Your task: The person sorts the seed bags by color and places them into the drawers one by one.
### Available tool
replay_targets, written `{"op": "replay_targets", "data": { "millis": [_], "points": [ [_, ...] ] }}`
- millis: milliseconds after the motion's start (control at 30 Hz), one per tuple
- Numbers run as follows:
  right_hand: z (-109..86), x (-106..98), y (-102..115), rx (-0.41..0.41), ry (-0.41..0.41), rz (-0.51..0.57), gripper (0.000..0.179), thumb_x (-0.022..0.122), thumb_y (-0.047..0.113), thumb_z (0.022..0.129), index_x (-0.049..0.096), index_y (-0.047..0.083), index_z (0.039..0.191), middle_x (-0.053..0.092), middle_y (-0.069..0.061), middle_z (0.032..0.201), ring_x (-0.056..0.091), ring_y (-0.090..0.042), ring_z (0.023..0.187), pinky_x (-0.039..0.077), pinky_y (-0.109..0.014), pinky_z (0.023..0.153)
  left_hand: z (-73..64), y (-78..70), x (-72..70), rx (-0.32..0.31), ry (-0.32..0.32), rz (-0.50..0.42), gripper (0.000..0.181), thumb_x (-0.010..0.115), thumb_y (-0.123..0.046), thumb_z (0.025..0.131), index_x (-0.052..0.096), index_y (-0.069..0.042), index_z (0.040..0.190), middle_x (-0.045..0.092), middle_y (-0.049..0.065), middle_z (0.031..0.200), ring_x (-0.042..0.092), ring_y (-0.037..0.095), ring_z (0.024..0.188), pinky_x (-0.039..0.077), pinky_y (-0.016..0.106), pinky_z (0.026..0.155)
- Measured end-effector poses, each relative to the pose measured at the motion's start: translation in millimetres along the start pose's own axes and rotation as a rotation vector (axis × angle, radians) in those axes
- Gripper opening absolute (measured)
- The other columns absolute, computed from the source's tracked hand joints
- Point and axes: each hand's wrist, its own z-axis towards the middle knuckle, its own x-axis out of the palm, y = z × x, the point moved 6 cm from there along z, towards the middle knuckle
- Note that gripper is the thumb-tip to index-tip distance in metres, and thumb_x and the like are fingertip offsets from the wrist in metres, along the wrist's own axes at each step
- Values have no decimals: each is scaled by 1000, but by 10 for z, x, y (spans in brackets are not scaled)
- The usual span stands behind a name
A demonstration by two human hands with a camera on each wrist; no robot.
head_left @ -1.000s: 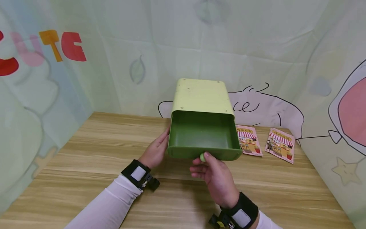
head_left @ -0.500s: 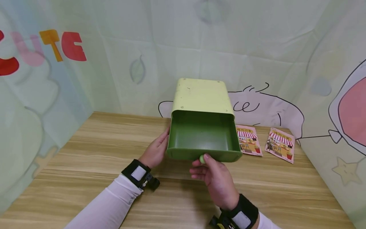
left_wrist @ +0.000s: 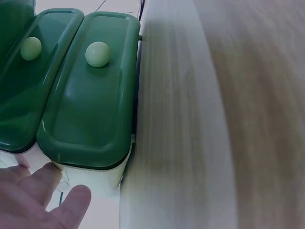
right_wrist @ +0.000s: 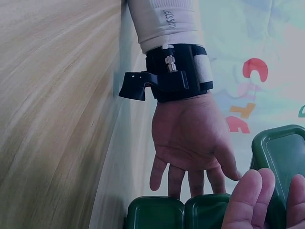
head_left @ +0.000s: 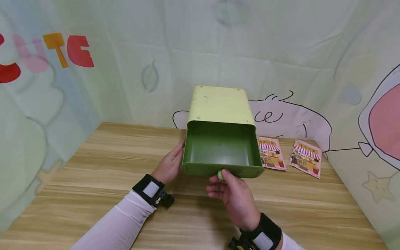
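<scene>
A pale yellow drawer cabinet (head_left: 221, 104) stands at the back of the table, its top green drawer (head_left: 200, 169) pulled out with a bare floor showing inside. My right hand (head_left: 237, 199) pinches this drawer's light green round knob (head_left: 220, 174) between thumb and fingers. Along the cabinet's left side lies my left hand (head_left: 170, 163), its fingers extended against the wall. Two lower drawers, a middle one (left_wrist: 26, 95) and a bottom one (left_wrist: 90, 114), are closed in the left wrist view. In the right wrist view my left hand (right_wrist: 190, 133) reaches past the drawer fronts, fingers straight.
Two pink printed packets, one (head_left: 271, 152) beside the cabinet and one (head_left: 306, 158) farther right, lie on the wood-grain table (head_left: 109, 166). A printed cloth backdrop (head_left: 140, 41) closes off the back and both sides.
The top drawer has slid slightly farther out toward me, with my right hand holding its knob throughout. My left hand has stayed against the cabinet's side.
</scene>
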Motion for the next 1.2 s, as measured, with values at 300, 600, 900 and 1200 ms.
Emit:
{"op": "replay_targets", "data": {
  "millis": [300, 600, 900, 1200],
  "points": [
    [-26, 5, 1, 17, -8, -7, 30, 50, 35, 97, 57, 7, 90, 64, -10, 93, 60, -32, 83, 53, -42, 76, -2, -16, 7, -13, 6, -36, 46, 31, -35, 104, 22, -27, 148, 21, -7, 150, 17, 11, 133, 16, 43, 112],
    [-56, 26, -18, 49, -15, -19, 29, 49, 32, 98, 58, 7, 88, 65, -10, 91, 59, -34, 85, 52, -43, 78, -15, -15, 8, -26, -2, -32, 51, 31, -43, 102, 25, -24, 149, 23, -5, 150, 18, 7, 132, 17, 43, 111],
    [-57, 14, -26, 62, -18, -28, 32, 49, 34, 98, 60, 5, 90, 64, -9, 89, 59, -30, 82, 52, -41, 76, -10, -3, 6, -41, 5, -40, 49, 31, -40, 103, 24, -24, 148, 23, -6, 150, 18, 7, 131, 17, 42, 111],
    [-58, 20, -24, 59, -20, -35, 33, 49, 35, 98, 59, 4, 90, 63, -9, 89, 59, -29, 80, 52, -40, 75, -2, -29, 1, -69, 19, -41, 46, 31, -27, 104, 24, -16, 148, 22, 1, 151, 18, 11, 132, 17, 43, 111]
  ]
}}
